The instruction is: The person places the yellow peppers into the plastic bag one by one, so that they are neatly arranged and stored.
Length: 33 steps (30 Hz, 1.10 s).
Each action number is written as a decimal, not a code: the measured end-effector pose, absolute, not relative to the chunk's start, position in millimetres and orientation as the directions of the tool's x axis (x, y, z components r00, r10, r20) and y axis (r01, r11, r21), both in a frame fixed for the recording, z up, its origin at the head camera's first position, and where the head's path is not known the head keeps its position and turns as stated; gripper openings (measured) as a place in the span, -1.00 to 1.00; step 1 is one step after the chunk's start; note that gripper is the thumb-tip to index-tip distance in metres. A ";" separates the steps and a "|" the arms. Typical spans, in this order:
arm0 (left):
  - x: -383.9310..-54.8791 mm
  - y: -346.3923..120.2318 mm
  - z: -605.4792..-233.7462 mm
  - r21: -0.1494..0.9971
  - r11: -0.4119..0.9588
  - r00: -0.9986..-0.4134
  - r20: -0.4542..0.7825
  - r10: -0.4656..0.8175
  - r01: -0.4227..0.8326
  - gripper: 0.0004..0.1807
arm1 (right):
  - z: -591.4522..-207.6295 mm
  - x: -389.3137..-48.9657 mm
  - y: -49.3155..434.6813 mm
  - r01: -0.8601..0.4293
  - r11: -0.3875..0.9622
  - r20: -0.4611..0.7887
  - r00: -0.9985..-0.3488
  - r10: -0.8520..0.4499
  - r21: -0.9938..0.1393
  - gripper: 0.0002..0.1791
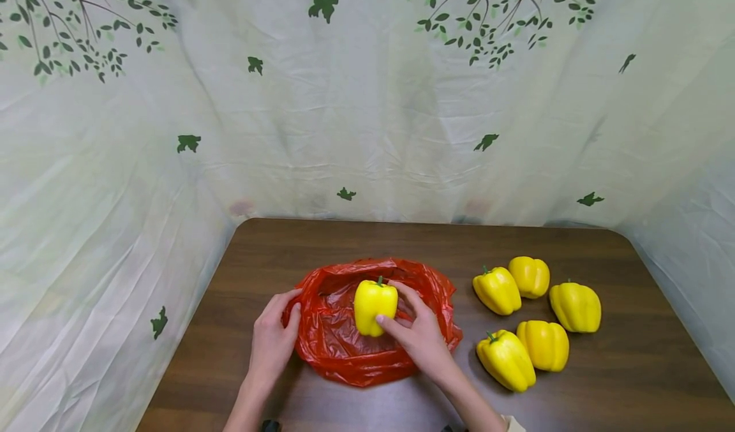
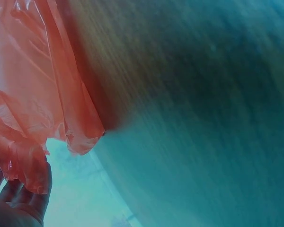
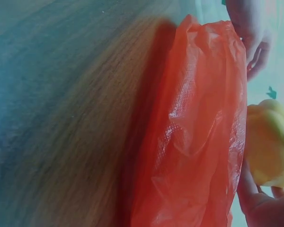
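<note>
A red plastic bag [image 1: 344, 371] lies on the table with its mouth spread wide. My left hand [image 1: 274, 336] pinches the bag's left rim between thumb and fingers; the left wrist view shows the red film [image 2: 26, 165] over the fingers. Over the bag's opening, my right hand [image 1: 422, 339] holds a yellow bell pepper [image 1: 374, 304] by its right side, green stem up. In the right wrist view this pepper [image 3: 270, 146] hangs beside the bag's upper edge, with the right hand's fingers [image 3: 270, 208] under it.
Several yellow bell peppers lie in a loose group right of the bag, the nearest pepper [image 1: 506, 360] close to my right forearm. The brown wooden table [image 1: 241, 260] ends at a pale curtain [image 1: 396, 132] printed with leaves, behind and at the sides.
</note>
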<state>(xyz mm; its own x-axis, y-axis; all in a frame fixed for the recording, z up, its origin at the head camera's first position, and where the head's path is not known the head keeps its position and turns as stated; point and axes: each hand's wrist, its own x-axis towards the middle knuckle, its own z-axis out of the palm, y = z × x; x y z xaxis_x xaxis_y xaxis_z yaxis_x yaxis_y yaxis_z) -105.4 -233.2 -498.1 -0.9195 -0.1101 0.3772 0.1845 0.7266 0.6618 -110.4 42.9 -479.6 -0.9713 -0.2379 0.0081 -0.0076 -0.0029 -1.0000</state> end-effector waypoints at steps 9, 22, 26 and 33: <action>-104.1 -233.1 -498.2 0.667 0.725 -0.923 0.366 -0.119 0.171 -0.65 | -478.2 -117.1 33.5 -0.012 0.087 -0.009 -0.973 -0.231 -0.996 -0.24; -106.1 -232.2 -498.4 0.675 0.715 -0.921 0.372 -0.115 0.184 -0.66 | -476.8 -136.5 22.8 -0.069 0.149 0.031 -0.969 -0.246 -0.986 -0.26; -106.5 -230.6 -497.6 0.681 0.710 -0.925 0.361 -0.115 0.177 -0.66 | -477.6 -141.0 19.2 -0.084 0.164 0.041 -0.966 -0.254 -0.983 -0.26; -105.9 -230.3 -498.9 0.674 0.720 -0.926 0.358 -0.119 0.168 -0.67 | -475.2 -143.9 12.5 -0.065 0.151 0.024 -0.965 -0.262 -0.986 -0.26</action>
